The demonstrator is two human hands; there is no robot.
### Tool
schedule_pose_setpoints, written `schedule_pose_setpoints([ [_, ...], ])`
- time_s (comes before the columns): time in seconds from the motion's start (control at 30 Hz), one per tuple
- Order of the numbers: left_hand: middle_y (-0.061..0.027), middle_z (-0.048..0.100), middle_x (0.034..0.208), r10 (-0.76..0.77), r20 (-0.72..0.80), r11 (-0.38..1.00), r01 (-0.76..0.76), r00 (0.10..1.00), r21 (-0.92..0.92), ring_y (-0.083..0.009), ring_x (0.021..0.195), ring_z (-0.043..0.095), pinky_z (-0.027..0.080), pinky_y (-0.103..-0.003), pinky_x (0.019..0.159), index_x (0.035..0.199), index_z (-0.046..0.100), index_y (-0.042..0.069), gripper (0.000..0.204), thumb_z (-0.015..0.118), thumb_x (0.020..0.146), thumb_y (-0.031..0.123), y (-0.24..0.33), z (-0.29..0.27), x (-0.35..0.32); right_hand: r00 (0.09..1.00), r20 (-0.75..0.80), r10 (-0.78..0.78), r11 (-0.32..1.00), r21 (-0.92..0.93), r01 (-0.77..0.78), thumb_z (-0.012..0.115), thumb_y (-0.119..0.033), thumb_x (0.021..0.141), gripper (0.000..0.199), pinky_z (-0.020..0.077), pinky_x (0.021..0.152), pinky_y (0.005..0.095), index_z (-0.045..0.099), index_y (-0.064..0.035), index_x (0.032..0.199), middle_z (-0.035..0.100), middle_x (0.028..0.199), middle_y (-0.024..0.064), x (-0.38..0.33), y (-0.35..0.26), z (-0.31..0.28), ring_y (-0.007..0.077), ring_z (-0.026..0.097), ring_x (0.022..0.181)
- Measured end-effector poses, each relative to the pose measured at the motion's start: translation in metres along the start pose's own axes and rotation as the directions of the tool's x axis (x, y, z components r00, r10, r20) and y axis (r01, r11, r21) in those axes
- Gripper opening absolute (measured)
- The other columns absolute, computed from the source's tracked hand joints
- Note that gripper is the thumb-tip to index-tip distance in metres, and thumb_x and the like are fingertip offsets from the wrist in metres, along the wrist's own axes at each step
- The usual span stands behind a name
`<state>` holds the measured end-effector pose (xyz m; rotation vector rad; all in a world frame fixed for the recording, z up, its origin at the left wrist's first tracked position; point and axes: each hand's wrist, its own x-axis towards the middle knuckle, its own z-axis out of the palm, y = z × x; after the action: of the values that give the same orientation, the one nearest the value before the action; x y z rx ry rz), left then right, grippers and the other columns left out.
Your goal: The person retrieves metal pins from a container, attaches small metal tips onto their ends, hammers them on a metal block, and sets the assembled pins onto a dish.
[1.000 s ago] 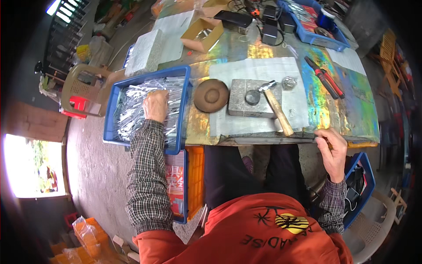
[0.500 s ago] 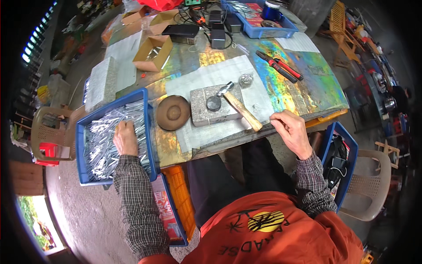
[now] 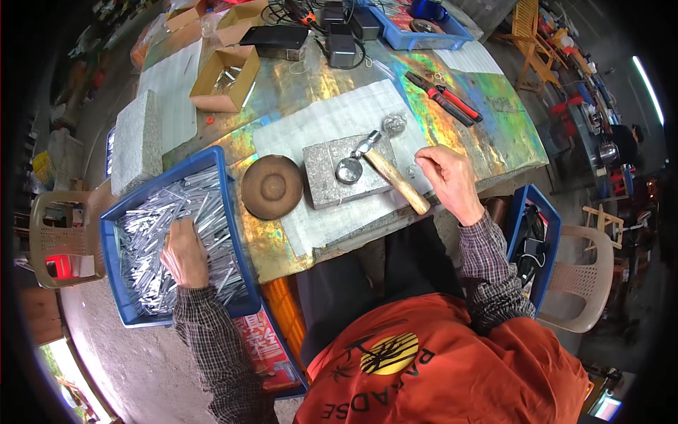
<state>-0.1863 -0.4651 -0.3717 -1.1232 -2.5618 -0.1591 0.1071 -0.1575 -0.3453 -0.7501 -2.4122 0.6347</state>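
Note:
My left hand [image 3: 185, 254] reaches into a blue plastic bin of thin silvery metal strips [image 3: 148, 247]. Its fingers are curled down among the strips, their tips hidden. Above the table's near edge, my right hand [image 3: 452, 185] has its fingers bent, thumb and forefinger drawn together; whatever may be between them is too small to name. The nearest tool is a hammer [image 3: 395, 180] with a wooden handle, its head resting on a grey stone block [image 3: 325, 185]. Beside the hammer head lies a small round metal piece [image 3: 349, 170] with a dark rim.
White paper [image 3: 293, 134] lies under the block. Left of it sits a round brown wooden piece [image 3: 272, 187]. Further back are a shiny round lump [image 3: 394, 124], red-handled pliers [image 3: 452, 102], a cardboard box [image 3: 224, 79] and a blue tray [image 3: 452, 35]. Another blue bin [image 3: 554, 237] stands at right.
My left hand has shifted toward me among the strips. My right hand has risen slightly from beside the hammer handle's end, fingers still bent. The view has turned a little.

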Motion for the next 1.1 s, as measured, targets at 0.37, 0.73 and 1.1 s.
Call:
schedule_pose_setpoints([
  [0.37,-0.0088,0.061,0.074,-0.247,-0.026,0.788,0.185,0.969,-0.587,-0.0149,0.059,0.054,0.042,-0.027,0.055,0.091,0.061,-0.001,0.010,0.056,0.086,0.005,0.030,-0.026,-0.025,0.997,0.011,-0.080,0.996,0.046,0.080,0.063,-0.007,0.078,0.006,0.0453,0.058,0.0354,0.063,-0.0027,0.083,0.061,0.074,0.0110,-0.016,0.029,0.009,0.0271,0.060,0.065],
  [0.73,-0.0057,0.061,0.077,-0.138,0.313,-0.050,0.309,0.940,-0.950,-0.0059,0.057,0.052,0.039,-0.016,0.049,0.104,0.055,-0.003,0.015,0.055,0.091,0.005,0.124,-0.051,-0.021,1.000,-0.008,-0.019,1.000,-0.016,0.019,0.062,-0.011,0.078,0.008,0.0454,0.062,0.0394,0.063,-0.0050,0.083,0.059,0.075,0.0108,-0.036,0.062,0.002,0.0307,0.060,0.072],
  [1.1,-0.0081,0.062,0.079,-0.048,0.439,-0.201,0.422,0.897,-0.884,-0.0058,0.053,0.051,0.039,-0.016,0.047,0.104,0.053,-0.001,0.017,0.057,0.090,0.008,0.152,-0.039,-0.032,0.989,0.032,-0.143,0.975,-0.166,0.146,0.062,-0.008,0.072,0.005,0.0473,0.059,0.0410,0.060,-0.0042,0.076,0.055,0.076,0.0101,-0.014,0.084,0.039,0.0321,0.059,0.067],
])
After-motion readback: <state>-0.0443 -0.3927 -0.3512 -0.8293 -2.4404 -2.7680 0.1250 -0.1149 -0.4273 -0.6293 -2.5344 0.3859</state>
